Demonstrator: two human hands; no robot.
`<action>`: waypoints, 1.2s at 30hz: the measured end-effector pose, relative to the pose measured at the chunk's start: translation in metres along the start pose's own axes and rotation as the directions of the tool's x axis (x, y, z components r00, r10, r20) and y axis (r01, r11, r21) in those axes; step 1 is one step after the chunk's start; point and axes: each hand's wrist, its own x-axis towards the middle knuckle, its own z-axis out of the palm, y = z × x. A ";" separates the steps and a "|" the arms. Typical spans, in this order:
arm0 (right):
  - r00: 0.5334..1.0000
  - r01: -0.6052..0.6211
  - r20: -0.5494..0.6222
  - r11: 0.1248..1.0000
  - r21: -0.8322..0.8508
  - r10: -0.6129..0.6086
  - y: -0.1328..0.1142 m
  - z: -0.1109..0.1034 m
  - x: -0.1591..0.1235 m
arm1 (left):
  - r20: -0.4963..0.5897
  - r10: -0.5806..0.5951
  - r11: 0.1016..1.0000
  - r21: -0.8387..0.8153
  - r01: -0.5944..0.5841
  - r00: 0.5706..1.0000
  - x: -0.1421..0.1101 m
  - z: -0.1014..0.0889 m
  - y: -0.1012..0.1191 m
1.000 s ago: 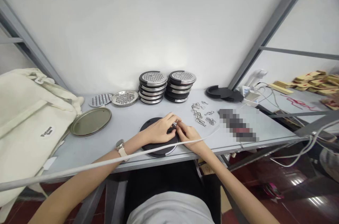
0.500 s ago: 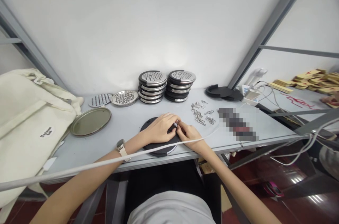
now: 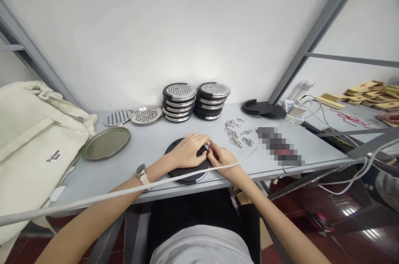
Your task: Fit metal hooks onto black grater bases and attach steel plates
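A black round disc [image 3: 187,180] lies at the front edge of the table, half covered by my hands. My left hand [image 3: 190,151] rests over it, thumb and fingers closed at its right rim. There, my right hand [image 3: 222,159] meets it in a pinch. Between the fingertips shows a bit of a small silver metal clasp [image 3: 206,147]; the fingers hide most of it. To the right lies a loose group of similar metal clasps [image 3: 232,133].
Two stacks of round graters in black holders [image 3: 180,104] stand by the wall. Loose grater plates [image 3: 146,115] and a round metal lid [image 3: 106,143] lie left, near a cream bag [image 3: 40,131]. Black holders [image 3: 257,108] sit right. A white cable [image 3: 124,191] crosses in front.
Both hands stay at the disc's right rim. Only the fingertips shift slightly around the clasp, with a little more of its metal showing than one second ago.
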 end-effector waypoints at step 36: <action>0.974 0.101 -0.198 0.993 -0.053 -0.109 -0.003 0.004 -0.002 | 0.014 -0.019 1.000 -0.005 0.019 1.000 0.001 -0.002 -0.003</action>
